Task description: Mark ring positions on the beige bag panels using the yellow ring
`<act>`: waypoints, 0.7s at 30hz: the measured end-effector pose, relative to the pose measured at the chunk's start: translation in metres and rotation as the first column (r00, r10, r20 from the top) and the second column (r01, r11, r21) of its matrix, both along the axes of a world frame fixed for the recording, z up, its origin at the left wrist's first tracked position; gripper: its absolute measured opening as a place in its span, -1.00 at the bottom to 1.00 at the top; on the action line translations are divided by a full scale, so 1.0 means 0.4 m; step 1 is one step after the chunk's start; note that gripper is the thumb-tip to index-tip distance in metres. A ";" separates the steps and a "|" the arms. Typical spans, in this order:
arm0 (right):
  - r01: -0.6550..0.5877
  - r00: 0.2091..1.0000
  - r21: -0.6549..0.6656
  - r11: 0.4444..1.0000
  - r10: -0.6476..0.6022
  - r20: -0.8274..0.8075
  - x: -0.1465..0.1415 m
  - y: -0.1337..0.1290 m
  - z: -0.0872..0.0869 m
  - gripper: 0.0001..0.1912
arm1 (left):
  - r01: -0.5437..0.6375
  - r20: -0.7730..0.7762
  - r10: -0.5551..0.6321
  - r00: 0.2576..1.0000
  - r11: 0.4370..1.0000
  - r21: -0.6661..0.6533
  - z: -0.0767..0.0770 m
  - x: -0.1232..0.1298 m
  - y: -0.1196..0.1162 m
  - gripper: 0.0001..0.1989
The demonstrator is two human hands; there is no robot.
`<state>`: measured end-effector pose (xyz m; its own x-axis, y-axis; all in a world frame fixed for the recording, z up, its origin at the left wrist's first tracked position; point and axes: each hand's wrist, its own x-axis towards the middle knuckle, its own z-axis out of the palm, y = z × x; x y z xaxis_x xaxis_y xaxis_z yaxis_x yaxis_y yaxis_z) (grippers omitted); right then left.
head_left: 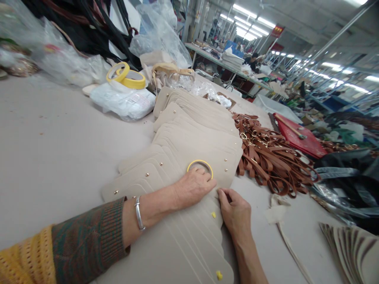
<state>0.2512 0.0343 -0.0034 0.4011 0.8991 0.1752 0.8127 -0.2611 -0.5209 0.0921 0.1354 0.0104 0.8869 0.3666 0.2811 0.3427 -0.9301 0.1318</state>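
My left hand [195, 184] is closed on a thin roll of yellow tape [200, 161], its fingers curled over the near rim and into the ring. Close beside it, my right hand [235, 209] pinches thumb and forefinger together at the edge of the fanned beige panels [204, 138]; what lies between those fingertips is too small to make out. Gold studs [226, 159] show near the panels' rounded ends. On the nearer panels, small bits of yellow tape [219, 275] sit along the right side.
Brown straps with gold clasps [260, 150] lie in a heap at right, beside a red board [300, 136]. Two yellow tape rolls [133, 80] rest on a plastic-wrapped packet [122, 100] at upper left. A fanned beige stack [352, 250] stands at lower right.
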 end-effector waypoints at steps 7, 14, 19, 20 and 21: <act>-0.084 0.996 -0.091 0.992 0.084 -0.004 0.015 0.014 0.023 -0.70 | 0.085 0.052 -0.084 0.995 0.996 -0.016 0.030 -0.014 -0.004 -0.92; -0.273 0.956 -0.209 0.939 0.240 -0.169 0.025 -0.020 0.055 -0.56 | 0.131 0.216 -0.118 0.969 0.990 -0.046 0.029 -0.025 0.004 -0.83; -0.145 0.944 0.243 0.959 0.208 -0.256 0.016 -0.021 0.050 -0.77 | 0.184 0.324 -0.149 0.934 0.980 -0.081 0.010 -0.021 -0.003 -0.67; -0.163 0.946 0.300 0.940 0.235 -0.223 0.012 -0.020 0.050 -0.79 | 0.177 0.327 -0.138 0.935 0.980 -0.093 0.008 -0.020 -0.005 -0.64; -0.196 0.947 0.339 0.920 0.267 -0.178 0.007 -0.019 0.051 -0.80 | 0.167 0.323 -0.124 0.938 0.980 -0.107 0.007 -0.019 -0.008 -0.63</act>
